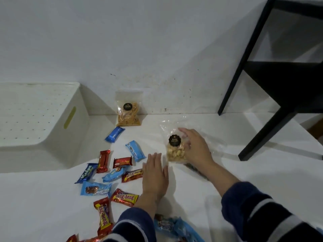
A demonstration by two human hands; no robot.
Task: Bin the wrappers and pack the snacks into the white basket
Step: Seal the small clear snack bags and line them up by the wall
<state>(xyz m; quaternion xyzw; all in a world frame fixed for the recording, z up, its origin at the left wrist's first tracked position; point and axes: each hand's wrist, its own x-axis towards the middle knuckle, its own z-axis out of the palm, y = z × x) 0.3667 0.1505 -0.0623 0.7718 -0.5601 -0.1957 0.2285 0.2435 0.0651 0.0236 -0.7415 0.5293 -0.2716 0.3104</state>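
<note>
Right hand (195, 147) is wrapped around the clear bag of nuts (175, 151) on the white surface, left hand (155, 173) flat and open just beside it, holding nothing. Looks like the packing step: next it needs a lift over the scattered bars to the white basket (52, 137) far left

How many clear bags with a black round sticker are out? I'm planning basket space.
2. One bag of stick snacks stands against the wall beside the white basket; one bag of nuts is under the right hand. Others could lie out of view.
</note>
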